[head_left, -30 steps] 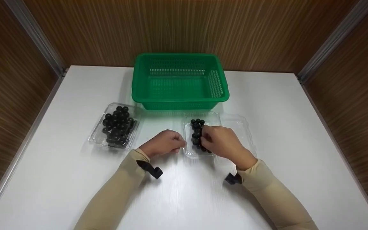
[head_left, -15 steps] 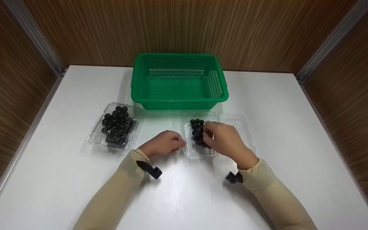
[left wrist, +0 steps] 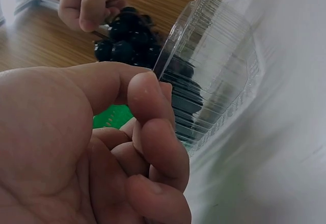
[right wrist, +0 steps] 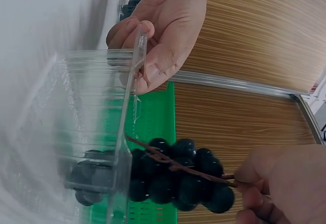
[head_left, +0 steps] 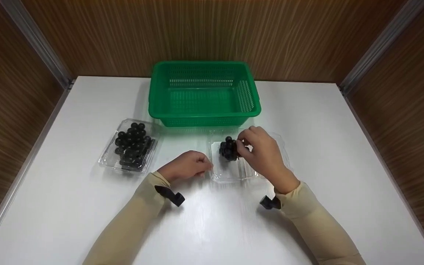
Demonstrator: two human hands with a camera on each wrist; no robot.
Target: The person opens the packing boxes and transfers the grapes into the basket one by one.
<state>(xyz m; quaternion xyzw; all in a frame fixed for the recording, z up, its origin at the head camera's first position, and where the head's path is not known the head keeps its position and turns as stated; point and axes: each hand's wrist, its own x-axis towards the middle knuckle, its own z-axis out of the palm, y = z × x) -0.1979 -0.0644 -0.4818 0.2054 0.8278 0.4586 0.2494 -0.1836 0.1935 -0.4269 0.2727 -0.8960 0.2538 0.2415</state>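
A bunch of dark grapes (head_left: 228, 150) hangs by its brown stem from my right hand (head_left: 265, 156), partly within the clear plastic box (head_left: 230, 176). In the right wrist view the thumb and fingers of the right hand (right wrist: 280, 183) pinch the stem end, and the grapes (right wrist: 191, 183) slant down past the box wall (right wrist: 97, 107). My left hand (head_left: 188, 164) touches the box's left rim, which the left wrist view shows between the thumb and fingertips of the left hand (left wrist: 117, 142).
A green basket (head_left: 204, 119) stands behind the box at the back of the white table (head_left: 212, 228). At the left is another clear box (head_left: 110, 158) with dark grapes (head_left: 133, 141) in it. The open lid (head_left: 282, 147) lies right of the near box. Wood-grain panels enclose the table.
My right hand has moved up and away from me, raising the grape bunch off the box floor and tilting it. The left hand stays at the box rim.
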